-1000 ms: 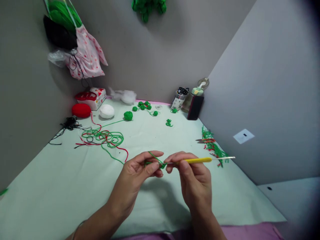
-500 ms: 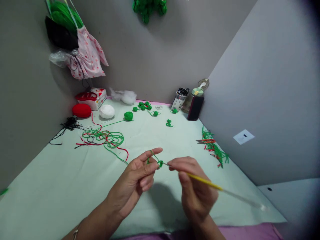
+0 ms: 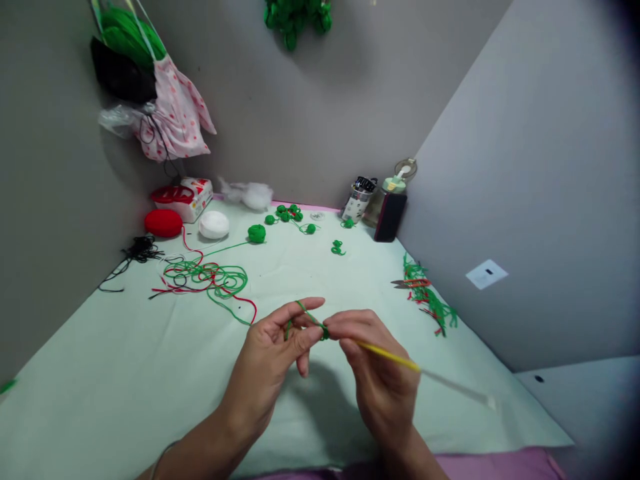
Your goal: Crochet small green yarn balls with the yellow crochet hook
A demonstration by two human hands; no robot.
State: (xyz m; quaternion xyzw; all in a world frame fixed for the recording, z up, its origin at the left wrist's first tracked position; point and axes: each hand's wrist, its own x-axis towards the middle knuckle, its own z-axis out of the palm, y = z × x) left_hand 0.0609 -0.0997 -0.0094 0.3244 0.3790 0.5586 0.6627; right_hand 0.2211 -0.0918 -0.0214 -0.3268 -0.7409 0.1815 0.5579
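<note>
Between thumb and fingers my left hand point(image 3: 280, 347) pinches a small green crochet piece point(image 3: 325, 332). A strand of green yarn point(image 3: 306, 312) runs over its raised index finger. My right hand point(image 3: 380, 373) is closed on a crochet hook point(image 3: 390, 355) with a yellow grip and a pale shaft pointing down to the right. The hook's tip is hidden at the piece, where the fingertips of both hands nearly meet. Loose loops of green yarn point(image 3: 225, 277) lie on the table to the left, tangled with red and black strands.
Red point(image 3: 163, 223), white point(image 3: 214, 225) and green yarn balls point(image 3: 257, 233) stand at the back left. Small green crocheted pieces point(image 3: 290, 213) lie at the back. Orange-handled scissors point(image 3: 415, 283) rest by yarn scraps point(image 3: 437, 303) on the right. A dark phone point(image 3: 391, 218) leans against a bottle.
My right hand and the hook have shifted left, closer to my left hand. The metal hook end that showed before is now covered by fingers.
</note>
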